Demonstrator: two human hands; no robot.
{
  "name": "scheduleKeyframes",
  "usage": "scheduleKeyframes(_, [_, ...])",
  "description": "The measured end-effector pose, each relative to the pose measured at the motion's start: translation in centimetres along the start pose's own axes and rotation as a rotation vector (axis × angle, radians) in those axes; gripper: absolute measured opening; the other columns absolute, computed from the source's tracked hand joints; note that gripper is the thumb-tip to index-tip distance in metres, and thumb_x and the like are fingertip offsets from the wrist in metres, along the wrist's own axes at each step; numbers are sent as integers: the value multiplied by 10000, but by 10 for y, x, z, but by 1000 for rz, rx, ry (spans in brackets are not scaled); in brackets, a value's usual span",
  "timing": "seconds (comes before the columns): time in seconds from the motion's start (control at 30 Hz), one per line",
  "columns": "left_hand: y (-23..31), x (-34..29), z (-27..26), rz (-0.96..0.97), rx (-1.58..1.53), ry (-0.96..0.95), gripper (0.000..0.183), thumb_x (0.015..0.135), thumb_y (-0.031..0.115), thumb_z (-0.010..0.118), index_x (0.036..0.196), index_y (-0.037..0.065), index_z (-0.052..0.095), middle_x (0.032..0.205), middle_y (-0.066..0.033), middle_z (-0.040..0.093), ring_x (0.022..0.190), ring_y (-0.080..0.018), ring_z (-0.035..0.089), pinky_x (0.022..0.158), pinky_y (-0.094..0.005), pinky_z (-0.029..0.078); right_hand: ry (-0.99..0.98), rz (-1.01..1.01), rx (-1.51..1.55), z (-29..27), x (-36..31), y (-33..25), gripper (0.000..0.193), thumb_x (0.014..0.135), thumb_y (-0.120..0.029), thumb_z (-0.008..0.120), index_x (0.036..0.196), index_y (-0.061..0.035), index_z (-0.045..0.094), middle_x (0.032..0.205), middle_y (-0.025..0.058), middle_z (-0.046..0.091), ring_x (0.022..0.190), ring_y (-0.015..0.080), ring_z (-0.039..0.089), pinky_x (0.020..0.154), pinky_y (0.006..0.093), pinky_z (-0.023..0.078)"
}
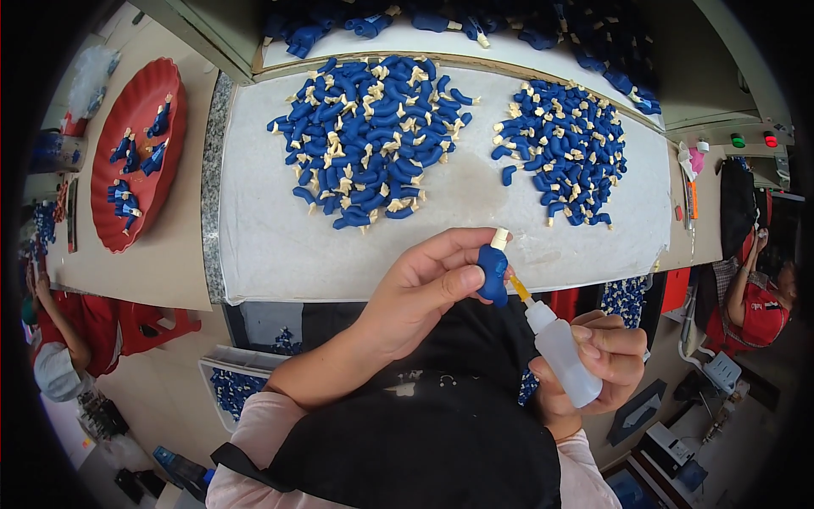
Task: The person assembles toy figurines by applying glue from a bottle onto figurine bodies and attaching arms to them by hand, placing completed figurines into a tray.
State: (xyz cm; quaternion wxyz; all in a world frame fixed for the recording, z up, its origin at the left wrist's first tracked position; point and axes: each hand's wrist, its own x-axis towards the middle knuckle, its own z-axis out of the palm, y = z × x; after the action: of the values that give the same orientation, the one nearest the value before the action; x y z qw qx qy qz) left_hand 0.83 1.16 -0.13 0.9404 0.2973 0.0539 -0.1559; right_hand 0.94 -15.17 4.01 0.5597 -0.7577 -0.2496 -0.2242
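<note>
My left hand (428, 284) pinches a small blue figurine torso (493, 270) between thumb and fingers. A cream neck stub sticks up from its top. Wrapped in my right hand (612, 360) is a white squeeze bottle (566, 360), tilted up to the left. Its thin amber nozzle (519, 287) reaches the right side of the torso; whether the tip touches it, I cannot tell. Beyond my hands lie a large pile of blue bent arms with cream hands (373, 136) and, to its right, a second pile of similar small parts (568, 148).
A white sheet (263, 254) covers the worktable. Blue torsos fill a shelf (458, 51) at the back. Left stands a red scalloped tray (140, 199) with several blue figures. Below the table's edge is a bin of blue parts (237, 394). Co-workers in red sit at both sides.
</note>
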Motion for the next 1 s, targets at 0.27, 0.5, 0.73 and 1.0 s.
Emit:
scheduleKeyframes(0.27, [0, 0, 2, -55, -52, 6, 387, 823, 164, 525, 1165, 11, 426, 1003, -130, 542, 950, -183, 521, 843, -311, 396, -15, -1, -27, 1, 1, 0, 424, 563, -145, 787, 834, -79, 468, 771, 44, 441, 610, 114, 473, 547, 217, 434])
scheduleKeyframes(0.5, [-2, 1, 0, -88, -60, -1, 381, 835, 174, 503, 1169, 11, 419, 978, -142, 550, 930, -199, 535, 842, -315, 400, -4, 15, -22, 4, 0, 0, 417, 569, -148, 783, 838, -89, 470, 786, 35, 439, 634, 108, 475, 594, 217, 438])
scheduleKeyframes(0.73, [-3, 1, -1, -82, -39, 4, 372, 836, 169, 500, 1164, 14, 419, 959, -143, 550, 922, -202, 534, 836, -313, 402, -11, 10, 13, -1, -2, 2, 433, 550, -146, 791, 845, -79, 480, 771, 41, 439, 592, 109, 462, 523, 215, 416])
scheduleKeyframes(1.0, [-2, 2, 1, -16, 35, -1, 357, 832, 166, 510, 1145, 16, 430, 949, -137, 547, 886, -174, 528, 802, -289, 405, -3, -9, 19, 1, 0, 2, 425, 561, -144, 786, 852, -67, 486, 767, 48, 442, 585, 115, 468, 499, 224, 413])
